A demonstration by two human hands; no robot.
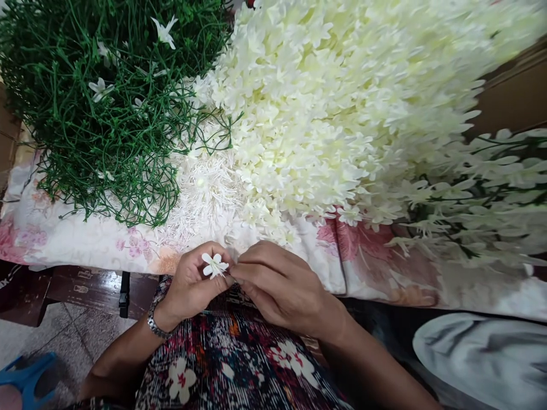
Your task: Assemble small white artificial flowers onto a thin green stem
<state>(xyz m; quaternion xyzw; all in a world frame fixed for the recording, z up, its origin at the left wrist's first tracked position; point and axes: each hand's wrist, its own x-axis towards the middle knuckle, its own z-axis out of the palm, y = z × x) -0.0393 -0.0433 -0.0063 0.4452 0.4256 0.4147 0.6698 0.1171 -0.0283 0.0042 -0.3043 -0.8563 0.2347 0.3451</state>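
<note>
My left hand (194, 285) is closed in a pinch on a small white artificial flower (215, 265), held just above my lap. My right hand (277, 282) is closed beside it, fingertips meeting the left hand's at the flower's base; what it grips there is hidden. A big heap of cream-white loose flowers (342, 108) lies on the cloth in front of me. A tangle of green plastic stems (106, 108) with a few white flowers on them lies at the left. A pile of thin white stamen pieces (205, 193) sits between the two.
A floral pink-and-white cloth (77, 239) covers the low surface. At the right lie finished stems with white flowers (482, 199). A brown cardboard box (513, 97) stands behind. A blue sandal (25, 376) is on the tiled floor at bottom left.
</note>
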